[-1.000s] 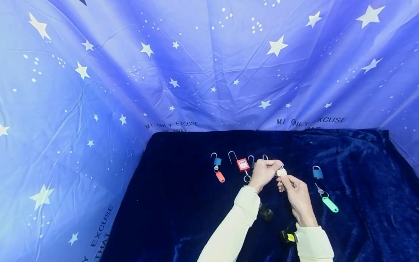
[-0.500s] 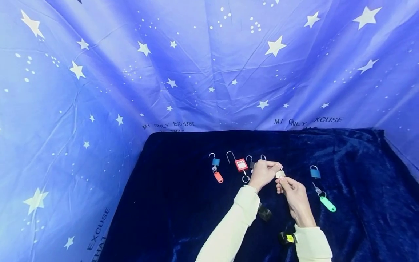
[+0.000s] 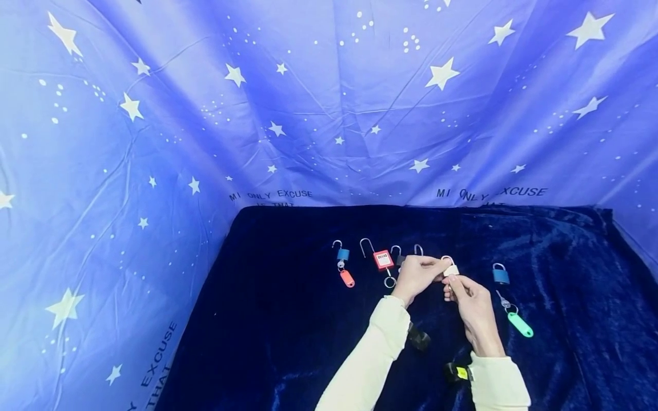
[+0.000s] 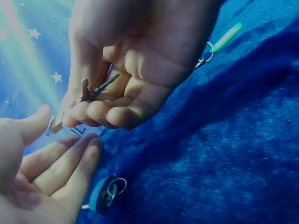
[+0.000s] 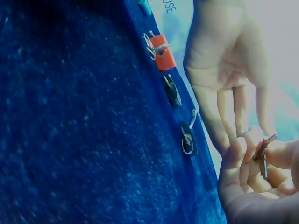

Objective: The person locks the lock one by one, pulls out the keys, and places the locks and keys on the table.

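Observation:
Both hands meet at a small pale brass-coloured padlock, its shackle arching above the body. My right hand grips the lock's body between thumb and curled fingers. Small keys stick out at the lock's underside, within the curl of the right fingers; they also show in the left wrist view. From the left, my left hand reaches the lock with thumb and fingertips at its shackle side, pinching there. Its other fingers lie fairly straight in the left wrist view.
A blue padlock and a key with green tag lie right. Leftward lie a red padlock, a black padlock, another lock's shackle, and a blue padlock with orange-red tag. Dark blue plush cloth covers the surface.
The left fingertips have shifted from over the shackle to its left side, so more of the shackle shows. Both hands moved slightly right in view; the camera also shifted a little.

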`<state>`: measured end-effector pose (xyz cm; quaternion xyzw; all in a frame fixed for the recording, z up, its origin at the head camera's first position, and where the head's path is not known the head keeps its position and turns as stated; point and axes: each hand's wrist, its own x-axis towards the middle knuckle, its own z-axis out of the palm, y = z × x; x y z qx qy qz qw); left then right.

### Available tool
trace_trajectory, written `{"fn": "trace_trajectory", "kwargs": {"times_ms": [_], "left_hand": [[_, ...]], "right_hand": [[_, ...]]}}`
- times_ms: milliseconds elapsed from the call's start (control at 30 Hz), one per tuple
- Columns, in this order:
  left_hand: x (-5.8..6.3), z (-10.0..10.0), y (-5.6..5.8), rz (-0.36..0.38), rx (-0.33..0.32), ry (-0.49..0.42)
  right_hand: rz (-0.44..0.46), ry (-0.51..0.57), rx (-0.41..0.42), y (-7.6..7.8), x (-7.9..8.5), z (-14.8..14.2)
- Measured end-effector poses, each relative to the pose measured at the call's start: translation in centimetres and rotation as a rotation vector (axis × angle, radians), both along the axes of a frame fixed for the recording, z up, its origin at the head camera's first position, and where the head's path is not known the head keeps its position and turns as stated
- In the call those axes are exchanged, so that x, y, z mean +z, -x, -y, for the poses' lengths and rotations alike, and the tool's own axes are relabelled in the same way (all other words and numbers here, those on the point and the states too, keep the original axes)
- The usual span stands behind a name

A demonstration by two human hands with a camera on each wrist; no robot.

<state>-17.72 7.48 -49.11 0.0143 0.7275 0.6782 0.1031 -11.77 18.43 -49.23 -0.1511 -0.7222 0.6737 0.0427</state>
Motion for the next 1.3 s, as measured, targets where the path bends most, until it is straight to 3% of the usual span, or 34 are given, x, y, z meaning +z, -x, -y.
{"fn": "trace_trajectory", "kwargs": {"times_ms": [167,367,600,900,1133,1300], "left_hand": [[-0.5,-0.1,-0.4,-0.023,-0.009,-0.015],[-0.4,-0.5,-0.4,-0.051,0.010,-0.042],[-0.1,-0.8,0.0,-0.047,0.047,-0.122],[-0.2,-1.3,0.4,-0.017,0.066,-0.139],[-0.1,-1.4,0.3,-0.006,0.054,-0.136],[0.0,-1.4,0.3,-0.015,0.045,-0.136]], "right_hand": [[-0.007,0.053,-0.009,-0.1,0.3,-0.4],[-0.011,0.009,0.011,-0.1,0.3,-0.7],[-0.001,-0.252,0.073,-0.5,-0.2,-1.1],[-0.169,-0.754,0.096,-0.9,-0.1,-1.5],[-0.310,-0.870,0.031,-1.0,0.0,-1.7],[-0.342,-0.905,0.028,-0.9,-0.1,-1.9]]}}
